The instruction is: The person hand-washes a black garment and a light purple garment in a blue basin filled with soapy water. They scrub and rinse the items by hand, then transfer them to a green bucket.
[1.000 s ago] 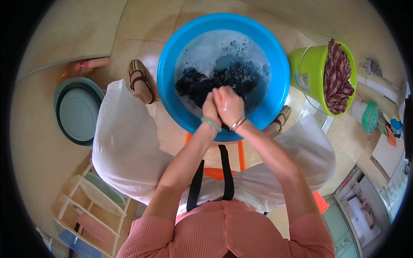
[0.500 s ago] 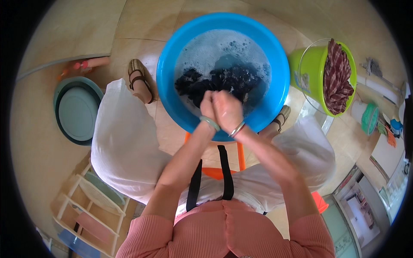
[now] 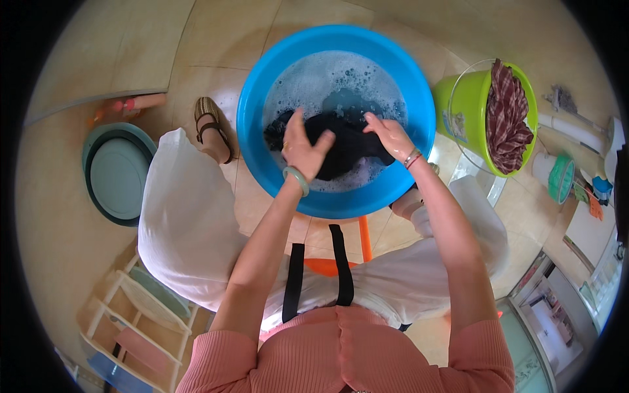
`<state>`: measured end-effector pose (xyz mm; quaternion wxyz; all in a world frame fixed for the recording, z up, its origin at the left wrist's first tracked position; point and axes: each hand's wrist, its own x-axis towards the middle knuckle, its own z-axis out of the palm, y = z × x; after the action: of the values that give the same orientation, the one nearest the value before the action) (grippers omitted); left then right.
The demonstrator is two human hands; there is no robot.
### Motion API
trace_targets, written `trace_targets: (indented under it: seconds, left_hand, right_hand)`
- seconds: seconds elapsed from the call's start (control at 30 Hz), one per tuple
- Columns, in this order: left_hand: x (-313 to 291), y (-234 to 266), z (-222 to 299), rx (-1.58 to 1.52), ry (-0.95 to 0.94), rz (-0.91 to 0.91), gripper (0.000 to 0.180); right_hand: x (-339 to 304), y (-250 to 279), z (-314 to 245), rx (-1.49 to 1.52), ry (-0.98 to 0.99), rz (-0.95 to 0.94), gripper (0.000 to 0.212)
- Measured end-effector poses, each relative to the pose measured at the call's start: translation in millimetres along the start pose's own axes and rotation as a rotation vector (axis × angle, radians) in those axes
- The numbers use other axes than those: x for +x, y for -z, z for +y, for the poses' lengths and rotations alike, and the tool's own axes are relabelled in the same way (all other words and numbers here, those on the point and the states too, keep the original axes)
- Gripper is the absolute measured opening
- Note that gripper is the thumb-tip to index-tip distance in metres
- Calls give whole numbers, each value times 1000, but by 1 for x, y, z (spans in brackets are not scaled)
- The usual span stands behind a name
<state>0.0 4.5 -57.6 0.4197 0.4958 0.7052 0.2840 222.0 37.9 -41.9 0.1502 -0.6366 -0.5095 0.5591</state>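
Inside the blue basin (image 3: 262,85), toward its near rim, dark garment (image 3: 347,147) lies in suds, long axis left-right. I see left hand (image 3: 303,145) and right hand (image 3: 391,135) each clenched on it.

Your big round blue plastic basin (image 3: 255,141) sits top centre of the frame, dark cloth (image 3: 347,147) inside it. Right of it stands the green plastic bucket (image 3: 468,108) holding checked fabric (image 3: 508,118). A teal round basin (image 3: 118,171) lies far left, a slatted rack (image 3: 141,327), probably, lower left.
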Motion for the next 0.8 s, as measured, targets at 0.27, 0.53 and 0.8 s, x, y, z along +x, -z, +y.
trace_targets:
  seconds: [0.27, 0.53, 0.8]
  left_hand:
    - [-2, 23, 46, -122, -235, -190, 27]
    - [15, 41, 29, -1437, 482, -129, 43]
    - [9, 8, 23, -1256, 626, -372, 36]
  right_hand:
    - [-16, -21, -22, -441, 372, -35, 52]
    - [-26, -44, -53, 126, 483, 317, 34]
    - [-87, -104, -102, -267, 697, 19, 14]
